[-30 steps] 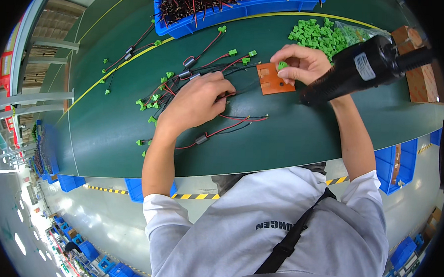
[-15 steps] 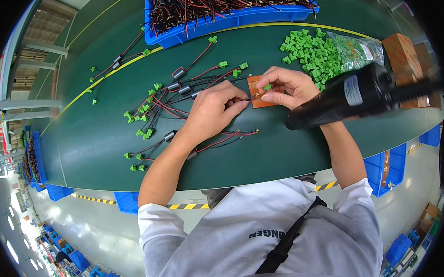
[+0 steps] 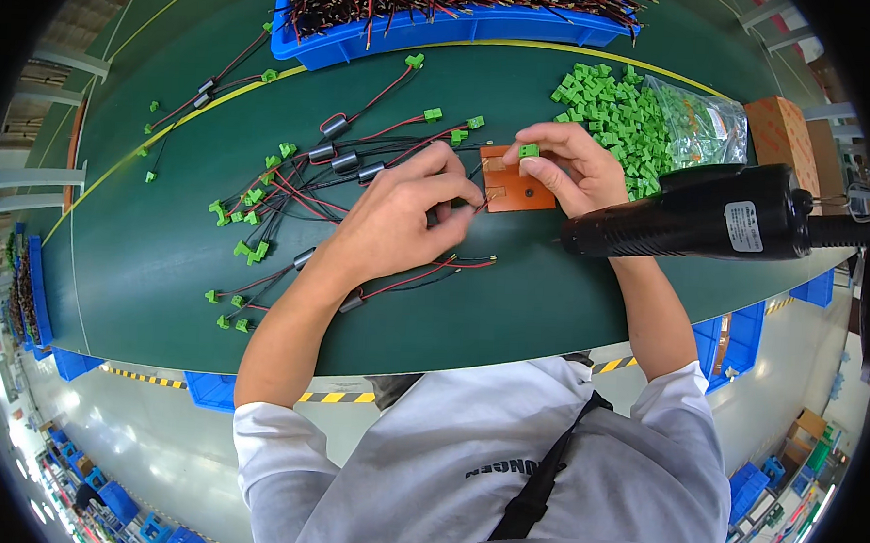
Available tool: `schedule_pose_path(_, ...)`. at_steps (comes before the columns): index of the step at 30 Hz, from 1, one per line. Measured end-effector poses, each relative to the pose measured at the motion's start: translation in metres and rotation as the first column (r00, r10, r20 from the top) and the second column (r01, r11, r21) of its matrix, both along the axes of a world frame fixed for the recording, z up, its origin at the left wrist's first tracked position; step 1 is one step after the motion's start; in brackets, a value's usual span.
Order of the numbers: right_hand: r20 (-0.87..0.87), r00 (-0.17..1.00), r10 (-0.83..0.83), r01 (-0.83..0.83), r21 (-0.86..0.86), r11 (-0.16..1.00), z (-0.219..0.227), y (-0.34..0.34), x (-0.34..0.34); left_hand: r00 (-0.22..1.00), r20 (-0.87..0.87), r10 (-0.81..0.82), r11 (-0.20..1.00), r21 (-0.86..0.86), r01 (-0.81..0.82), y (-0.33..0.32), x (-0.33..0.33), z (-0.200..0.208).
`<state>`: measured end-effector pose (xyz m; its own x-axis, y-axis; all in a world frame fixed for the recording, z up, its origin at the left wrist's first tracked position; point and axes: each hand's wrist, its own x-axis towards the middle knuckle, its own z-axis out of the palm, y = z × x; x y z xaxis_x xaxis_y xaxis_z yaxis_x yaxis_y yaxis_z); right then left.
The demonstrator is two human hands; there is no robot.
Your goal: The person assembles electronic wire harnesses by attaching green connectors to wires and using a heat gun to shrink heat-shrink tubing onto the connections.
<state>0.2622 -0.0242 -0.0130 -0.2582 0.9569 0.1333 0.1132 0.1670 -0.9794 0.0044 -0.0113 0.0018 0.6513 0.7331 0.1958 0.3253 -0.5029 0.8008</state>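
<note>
My left hand is closed, its fingertips pinching a thin red-and-black wire at the left edge of an orange-brown block. Between the thumb and fingers of my right hand is a small green terminal connector, held just over the block. Left of my left hand lie several cables with grey cylinders, many with green connectors on their ends. Part of this bundle is hidden under my left hand. A cable with bare-tipped ends lies in front of my fingers.
A black electric screwdriver hangs across my right wrist. Behind it are a pile of loose green connectors, a clear plastic bag and a cardboard box. A blue bin full of red and black wires stands at the back.
My right hand has lifted and turned the green connector, baring more of the block. My left hand's fingers have curled, and the wire end has dropped toward the block's lower left. The view has shifted slightly.
</note>
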Motion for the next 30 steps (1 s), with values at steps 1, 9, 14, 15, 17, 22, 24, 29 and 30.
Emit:
schedule_pose_path(1,0.0,1.0,0.001,-0.001,-0.002,1.0,0.0,0.0,-0.001,1.0,-0.013,-0.02,0.996,-0.084,0.018,-0.002,0.001,0.004)
schedule_pose_path(9,0.182,0.983,0.031,-0.083,0.281,0.956,-0.002,0.007,0.003,0.999,-0.02,-0.025,0.99,0.14,0.028,0.002,-0.001,-0.009)
schedule_pose_path(14,0.132,0.99,0.048,-0.07,0.168,0.983,0.002,0.003,-0.001,0.996,0.072,-0.047,0.984,0.177,0.033,0.006,0.001,-0.009)
schedule_pose_path(15,0.113,0.991,0.064,-0.074,0.081,0.994,0.005,0.001,-0.002,0.998,0.058,-0.015,1.0,0.021,0.014,0.005,0.0,-0.005)
schedule_pose_path(17,0.102,0.991,0.086,-0.092,0.058,0.994,0.004,-0.002,-0.004,0.999,0.039,0.013,0.991,-0.135,-0.007,0.005,0.0,-0.002)
schedule_pose_path(22,0.187,0.969,0.16,-0.173,0.058,0.983,0.0,-0.002,-0.001,0.998,0.05,0.038,0.932,-0.361,-0.017,0.007,-0.001,-0.001)
schedule_pose_path(24,0.204,0.963,0.178,-0.189,0.038,0.981,-0.002,-0.001,0.002,0.994,0.102,0.025,0.953,-0.303,0.007,0.006,-0.003,-0.005)
schedule_pose_path(29,0.208,0.964,0.167,-0.195,0.125,0.973,0.001,0.0,-0.003,0.996,0.089,-0.004,0.95,-0.311,0.032,0.008,-0.005,-0.006)
schedule_pose_path(30,0.227,0.968,0.112,-0.166,0.234,0.958,0.002,0.001,-0.004,0.997,0.074,-0.003,0.945,-0.326,0.027,0.008,-0.005,-0.005)
